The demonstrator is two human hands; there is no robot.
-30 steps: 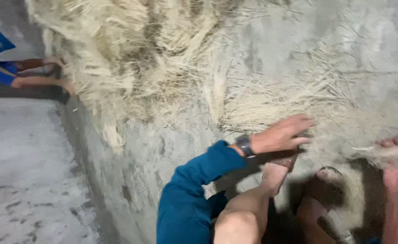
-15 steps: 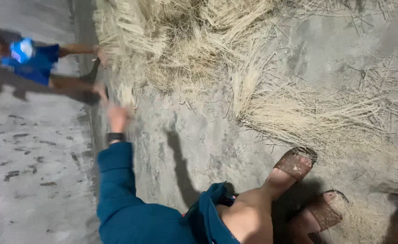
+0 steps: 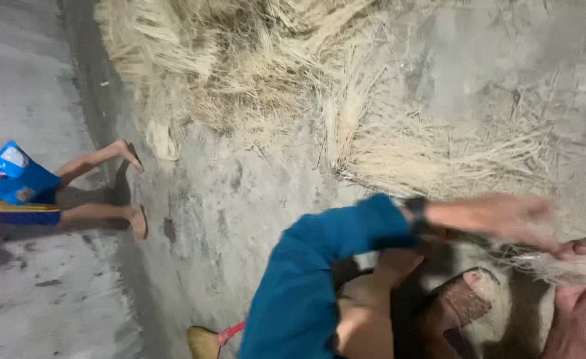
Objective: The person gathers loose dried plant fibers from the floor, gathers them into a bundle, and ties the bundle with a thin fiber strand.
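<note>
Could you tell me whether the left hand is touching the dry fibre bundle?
Cannot tell: in the head view the left hand is motion-blurred over the fibre bundle.

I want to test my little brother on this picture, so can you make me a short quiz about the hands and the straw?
1. True or false: the left hand comes out of a red sleeve.
2. What does the right hand grip with its fingers? A: a broom. B: a bundle of dry straw. C: a blue bag.
3. Fill in the gap: the foot below the left arm wears a brown ____.

Key
1. False: the sleeve is blue.
2. B.
3. Sandal.
</note>
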